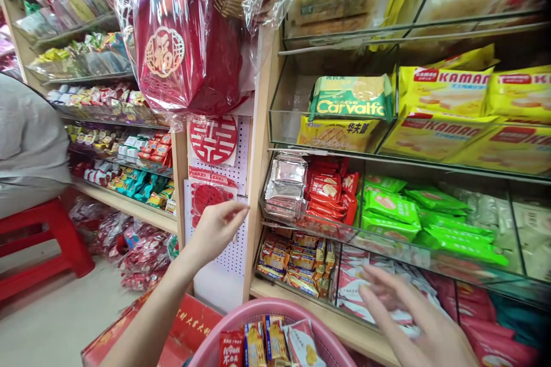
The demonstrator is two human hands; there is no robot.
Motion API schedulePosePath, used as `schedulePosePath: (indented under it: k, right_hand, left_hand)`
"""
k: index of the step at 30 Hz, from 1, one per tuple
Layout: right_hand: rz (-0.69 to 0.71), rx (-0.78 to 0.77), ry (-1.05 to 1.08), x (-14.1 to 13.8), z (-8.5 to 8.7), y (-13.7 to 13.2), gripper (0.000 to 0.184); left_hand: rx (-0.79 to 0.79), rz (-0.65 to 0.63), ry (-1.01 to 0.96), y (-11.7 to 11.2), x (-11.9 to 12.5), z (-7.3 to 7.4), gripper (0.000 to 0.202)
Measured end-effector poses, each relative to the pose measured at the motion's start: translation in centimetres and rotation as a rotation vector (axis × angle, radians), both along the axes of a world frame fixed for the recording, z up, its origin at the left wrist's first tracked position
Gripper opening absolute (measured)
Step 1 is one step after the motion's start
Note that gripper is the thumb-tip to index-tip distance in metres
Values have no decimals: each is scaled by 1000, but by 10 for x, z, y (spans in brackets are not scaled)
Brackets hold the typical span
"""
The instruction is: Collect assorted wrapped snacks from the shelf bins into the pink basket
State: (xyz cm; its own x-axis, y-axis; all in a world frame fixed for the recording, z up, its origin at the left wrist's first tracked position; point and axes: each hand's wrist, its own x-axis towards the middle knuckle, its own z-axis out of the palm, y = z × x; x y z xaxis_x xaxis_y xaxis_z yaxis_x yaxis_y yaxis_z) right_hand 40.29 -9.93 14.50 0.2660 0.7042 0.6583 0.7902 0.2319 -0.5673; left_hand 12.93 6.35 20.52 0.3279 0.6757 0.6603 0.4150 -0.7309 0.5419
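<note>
My left hand (218, 230) hovers in front of the wooden upright, left of the shelf bins. Its fingers are drawn together and nothing shows between them. My right hand (402, 318) is raised over the lowest bin, fingers apart and slightly blurred, with nothing in it. Behind it lie white-and-pink snack packets (355, 284). Below and between my hands stands a pink plastic basket (253, 308). Inside it are a red packet (231, 348), blue-and-gold wrapped snacks (275, 339) and a white-and-pink packet (303, 344). Similar gold-wrapped snacks (301, 261) fill the bin beside my left hand.
Bins above hold silver packets (286, 177), red packets (325, 186), green packets (390, 206) and yellow wafer bags (445, 91). A wrapped red bag (181, 62) hangs at upper left. At left, a person in grey (30, 131) sits on a red stool (64, 235). A red box (189, 321) lies beside the basket.
</note>
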Motion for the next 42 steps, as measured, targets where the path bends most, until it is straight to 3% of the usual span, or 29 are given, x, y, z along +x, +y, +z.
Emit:
schedulePosePath:
  k: [4, 6, 9, 15, 32, 42]
  right_hand:
    - [152, 78, 15, -26, 81, 47, 27]
    - [191, 123, 66, -33, 104, 77, 27]
    - [175, 141, 178, -35, 118, 118, 27]
    - [200, 18, 340, -35, 123, 155, 22]
    - [99, -53, 334, -33, 124, 174, 28]
    - [97, -20, 370, -32, 121, 179, 30]
  left_hand:
    - [354, -6, -68, 5, 24, 18, 16]
    - [515, -30, 4, 9, 34, 21, 17]
    - [657, -11, 131, 15, 44, 22, 21]
    - [728, 59, 339, 29, 48, 27, 31]
    - [807, 179, 595, 27, 52, 44, 25]
    - [973, 222, 607, 34, 49, 39, 24]
